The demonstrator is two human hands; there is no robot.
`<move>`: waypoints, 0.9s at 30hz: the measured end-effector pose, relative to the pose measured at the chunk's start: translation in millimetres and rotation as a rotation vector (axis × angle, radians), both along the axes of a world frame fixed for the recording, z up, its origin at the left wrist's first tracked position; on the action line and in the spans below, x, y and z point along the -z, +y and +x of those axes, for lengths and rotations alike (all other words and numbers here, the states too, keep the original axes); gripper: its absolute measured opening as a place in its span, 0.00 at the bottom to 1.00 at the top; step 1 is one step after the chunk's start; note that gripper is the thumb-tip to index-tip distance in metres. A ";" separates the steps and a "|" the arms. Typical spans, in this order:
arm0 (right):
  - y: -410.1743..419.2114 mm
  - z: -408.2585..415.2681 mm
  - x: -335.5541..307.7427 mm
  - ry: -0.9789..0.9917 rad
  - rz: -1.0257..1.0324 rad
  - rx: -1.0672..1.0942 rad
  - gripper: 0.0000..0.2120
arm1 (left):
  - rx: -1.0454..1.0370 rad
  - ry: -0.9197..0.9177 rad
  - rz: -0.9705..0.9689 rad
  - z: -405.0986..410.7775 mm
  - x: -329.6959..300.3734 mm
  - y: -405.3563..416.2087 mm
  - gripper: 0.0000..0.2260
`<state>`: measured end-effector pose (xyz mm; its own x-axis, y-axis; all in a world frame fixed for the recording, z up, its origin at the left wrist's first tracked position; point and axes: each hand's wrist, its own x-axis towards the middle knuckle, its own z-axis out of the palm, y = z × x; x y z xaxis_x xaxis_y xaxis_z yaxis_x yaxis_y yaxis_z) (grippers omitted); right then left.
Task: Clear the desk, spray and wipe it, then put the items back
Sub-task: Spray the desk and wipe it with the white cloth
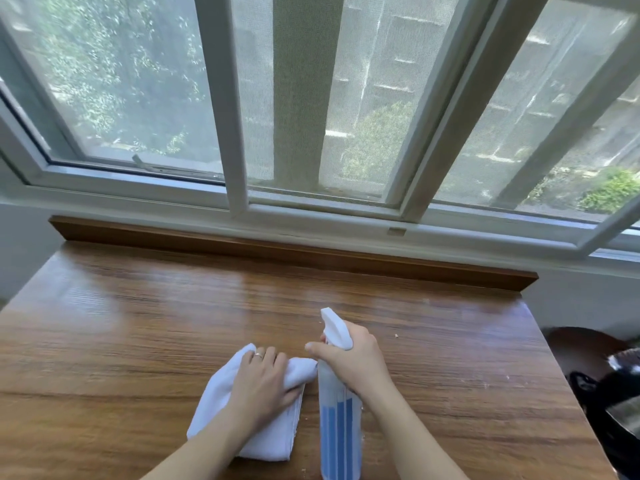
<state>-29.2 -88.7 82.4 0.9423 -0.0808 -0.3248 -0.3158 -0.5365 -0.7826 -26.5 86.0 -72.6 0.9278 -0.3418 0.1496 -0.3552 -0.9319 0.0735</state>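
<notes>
The wooden desk (pixel 138 323) fills the lower half of the head view, its top bare and glossy. A folded white cloth (pixel 214 403) lies on it near the front. My left hand (pixel 263 379) lies on the cloth, fingers curled over its far edge, a ring on one finger. Just to the right, my right hand (pixel 353 358) grips the neck of a clear spray bottle (pixel 339 431) with blue liquid and a white nozzle. The nozzle points away from me toward the window. The bottle stands upright at the desk's front.
A raised wooden ledge (pixel 277 251) runs along the desk's back edge under a white-framed window (pixel 235 133). A dark chair (pixel 595 344) with black objects on it stands beyond the desk's right edge. Small white crumbs (pixel 396 336) dot the right side of the top.
</notes>
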 end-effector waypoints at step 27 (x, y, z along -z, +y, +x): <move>-2.9 24.5 7.4 0.018 -0.019 -0.018 0.18 | -0.128 -0.016 0.059 15.8 -13.8 5.4 0.28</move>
